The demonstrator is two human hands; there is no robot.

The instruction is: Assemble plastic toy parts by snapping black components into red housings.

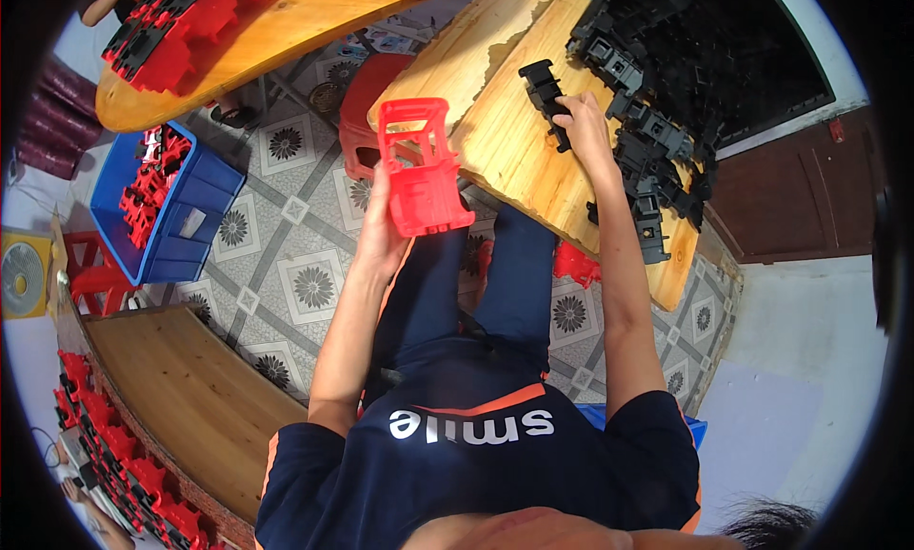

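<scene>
Above the lap, the left hand [381,231] gripped a red plastic frame [422,169] upright by its base, while the right hand [581,121] closed on a black plastic part [545,95] lying on the wooden tabletop [514,150]. Held low, the frame could probably tip or slip; dragging the part might disturb the nearby pile of black parts [657,140].

Head-worn fisheye, steeply downward, close.

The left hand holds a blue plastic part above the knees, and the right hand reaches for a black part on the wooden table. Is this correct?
Not quite. In the head view the plastic part in the left hand is red, not blue. The right hand does reach a black part on the wooden table.
</scene>
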